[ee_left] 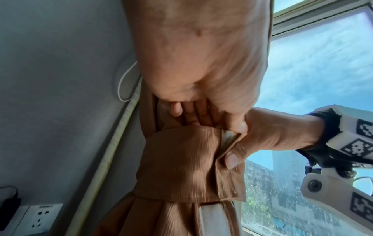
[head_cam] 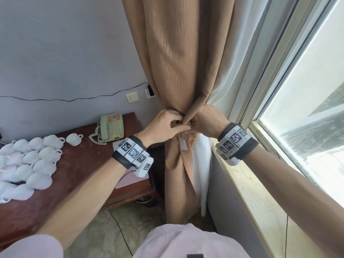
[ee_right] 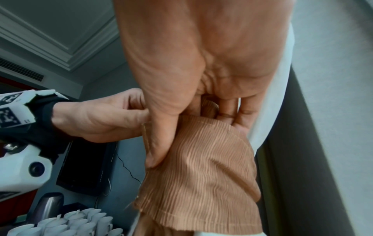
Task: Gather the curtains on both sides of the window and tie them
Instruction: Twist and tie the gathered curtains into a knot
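Head view: beside a grey wall and window [head_cam: 307, 112], the brown curtain [head_cam: 184, 58] hangs gathered over a white sheer [head_cam: 202, 164]; the left hand [head_cam: 163, 127] and right hand [head_cam: 208, 121] meet at its waist. Left wrist view: the right thumb pinches the tie band [ee_left: 181, 162] wrapped around the curtain. Right wrist view: the left hand's curled fingers [ee_right: 137, 115] pinch the band's edge.

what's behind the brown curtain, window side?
A white sheer curtain hangs behind the brown curtain, showing along its right edge beside the window frame. How far the sheer reaches behind the bundle is covered by the brown fabric and both hands.
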A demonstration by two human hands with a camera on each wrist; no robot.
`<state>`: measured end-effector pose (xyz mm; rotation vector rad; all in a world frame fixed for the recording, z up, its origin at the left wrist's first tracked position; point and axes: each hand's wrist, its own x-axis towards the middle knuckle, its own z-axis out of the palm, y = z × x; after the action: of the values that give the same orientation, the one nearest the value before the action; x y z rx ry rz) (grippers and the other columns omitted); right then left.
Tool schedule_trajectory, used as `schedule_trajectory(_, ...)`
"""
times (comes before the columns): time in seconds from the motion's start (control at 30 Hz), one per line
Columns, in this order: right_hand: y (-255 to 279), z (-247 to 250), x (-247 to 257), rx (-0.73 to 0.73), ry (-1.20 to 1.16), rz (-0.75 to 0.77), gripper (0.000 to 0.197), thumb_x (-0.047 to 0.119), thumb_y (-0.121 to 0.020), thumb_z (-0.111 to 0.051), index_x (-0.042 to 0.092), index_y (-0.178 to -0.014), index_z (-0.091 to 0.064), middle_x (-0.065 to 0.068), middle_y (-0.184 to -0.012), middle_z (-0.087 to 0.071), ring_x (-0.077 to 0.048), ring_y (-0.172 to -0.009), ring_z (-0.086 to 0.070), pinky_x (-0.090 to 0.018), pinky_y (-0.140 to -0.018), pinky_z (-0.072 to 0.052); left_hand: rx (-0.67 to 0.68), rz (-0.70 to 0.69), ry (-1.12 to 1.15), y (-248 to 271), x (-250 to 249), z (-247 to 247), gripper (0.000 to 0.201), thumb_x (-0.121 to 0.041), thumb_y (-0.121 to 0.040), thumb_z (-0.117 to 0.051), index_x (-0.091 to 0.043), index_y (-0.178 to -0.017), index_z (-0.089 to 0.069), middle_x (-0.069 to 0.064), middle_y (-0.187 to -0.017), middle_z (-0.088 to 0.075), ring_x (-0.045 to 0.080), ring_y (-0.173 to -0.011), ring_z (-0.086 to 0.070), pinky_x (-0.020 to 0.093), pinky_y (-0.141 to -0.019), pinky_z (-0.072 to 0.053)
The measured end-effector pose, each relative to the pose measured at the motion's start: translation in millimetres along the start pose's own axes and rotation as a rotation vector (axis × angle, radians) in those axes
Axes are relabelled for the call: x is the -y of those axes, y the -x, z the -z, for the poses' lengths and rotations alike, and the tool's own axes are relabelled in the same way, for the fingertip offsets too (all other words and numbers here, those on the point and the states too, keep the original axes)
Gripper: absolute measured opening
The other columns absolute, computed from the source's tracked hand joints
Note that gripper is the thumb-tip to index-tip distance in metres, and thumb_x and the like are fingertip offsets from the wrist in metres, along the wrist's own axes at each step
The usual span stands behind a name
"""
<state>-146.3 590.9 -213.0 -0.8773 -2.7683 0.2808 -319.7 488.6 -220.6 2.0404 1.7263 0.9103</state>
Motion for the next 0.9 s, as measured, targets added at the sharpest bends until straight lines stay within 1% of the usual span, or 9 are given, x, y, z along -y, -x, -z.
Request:
schedule_trajectory(0.13, -3.5, -2.9, -0.7, -0.007, 0.013, -0.013, 0.039, 0.059, -0.081, -0.082, 0.026, -0.102, -0.074, 0.005, -0.101, -0.058, -0.023, -0.084, -0.063, -0.037, -0.065, -0.051, -0.032, 0.001, -0.014, -2.8, -1.3, -2.1, 0.022, -0.029, -0.083, -0.086, -0.01, -0.094, -0.082, 0.001, -0.09, -0.077, 0.008, -0.083, -0.069, 0.021, -0.076, -0.052)
schedule_trajectory(0.23, 5.9, -19.9, -9.4, -0.113, -0.103, -0.002, 0.041, 0.057, -0.077, -0.084, 0.019, -0.091, -0.078, 0.0, -0.114, -0.058, -0.027, -0.084, -0.065, -0.043, -0.07, -0.058, -0.052, 0.027, -0.037, -7.7, 5.8, 1.6, 0.018, -0.023, -0.089, -0.081, -0.005, -0.085, -0.08, 0.0, -0.075, -0.07, -0.007, -0.067, -0.058, 0.006, -0.062, -0.037)
schedule_trajectory(0.33, 23.4, -51.2, -14.4, -0.327, -0.218, 0.047, 0.036, 0.043, -0.081, -0.087, 0.012, -0.094, -0.075, -0.011, -0.125, -0.056, -0.031, -0.087, -0.064, -0.047, -0.077, -0.059, -0.01, 0.055, -0.094, -10.3, 10.0, 4.5, 0.022, -0.023, -0.092, -0.078, -0.002, -0.086, -0.079, -0.003, -0.083, -0.069, -0.011, -0.078, -0.061, 0.001, -0.072, -0.036)
schedule_trajectory(0.43, 28.2, -66.2, -17.1, -0.446, -0.23, 0.084, 0.037, 0.036, -0.084, -0.087, 0.006, -0.101, -0.072, -0.02, -0.138, -0.053, -0.03, -0.098, -0.064, -0.052, -0.085, -0.059, 0.005, 0.104, -0.106, -13.3, 19.8, -2.4, 0.037, -0.045, -0.092, -0.07, -0.01, -0.096, -0.081, 0.002, -0.102, -0.076, 0.015, -0.101, -0.069, 0.032, -0.097, -0.049)
schedule_trajectory(0.5, 30.1, -69.4, -18.8, -0.562, -0.259, 0.065, 0.05, 0.034, -0.08, -0.09, 0.005, -0.111, -0.066, -0.021, -0.15, -0.046, -0.029, -0.112, -0.06, -0.049, -0.096, -0.057, -0.003, 0.14, -0.092, -13.2, 24.6, -7.2, 0.049, -0.057, -0.091, -0.061, -0.013, -0.097, -0.081, 0.0, -0.106, -0.075, 0.017, -0.106, -0.067, 0.049, -0.101, -0.048)
schedule_trajectory(0.6, 34.6, -80.6, -15.3, -0.76, -0.266, -0.01, 0.076, 0.039, -0.07, -0.097, 0.012, -0.119, -0.045, -0.012, -0.153, -0.035, -0.033, -0.125, -0.055, -0.044, -0.105, -0.051, -0.055, 0.169, -0.025, -12.3, 28.6, -13.9, 0.058, -0.063, -0.09, -0.057, -0.01, -0.097, -0.08, 0.002, -0.106, -0.074, 0.018, -0.108, -0.066, 0.051, -0.102, -0.047)
schedule_trajectory(0.67, 36.5, -88.2, -10.8, -0.823, -0.309, -0.064, 0.08, 0.035, -0.066, -0.1, 0.013, -0.115, -0.04, -0.009, -0.145, -0.034, -0.03, -0.114, -0.058, -0.039, -0.094, -0.056, -0.09, 0.191, 0.019, -12.4, 28.3, -17.6, 0.056, -0.06, -0.089, -0.058, -0.008, -0.095, -0.08, 0.004, -0.102, -0.074, 0.02, -0.105, -0.065, 0.051, -0.1, -0.047)
schedule_trajectory(0.8, 34.2, -92.1, -8.2, -0.668, -0.471, -0.33, 0.073, 0.051, -0.071, -0.094, 0.007, -0.106, -0.049, -0.003, -0.114, -0.053, -0.018, -0.083, -0.061, -0.04, -0.069, -0.06, -0.115, 0.192, -0.037, -14.6, 21.0, -22.7, 0.038, -0.042, -0.096, -0.064, -0.007, -0.085, -0.076, -0.01, -0.085, -0.064, 0.025, -0.101, -0.062, 0.045, -0.1, -0.04)
schedule_trajectory(0.9, 27.9, -100.5, -10.0, -0.4, -0.512, -0.354, 0.055, 0.064, -0.082, -0.079, 0.019, -0.104, -0.056, 0.007, -0.101, -0.061, -0.014, -0.072, -0.066, -0.045, -0.071, -0.059, -0.148, 0.156, -0.101, -15.4, 16.7, -24.7, 0.026, -0.029, -0.099, -0.067, -0.008, -0.085, -0.076, -0.009, -0.086, -0.064, 0.024, -0.103, -0.06, 0.034, -0.092, -0.029)
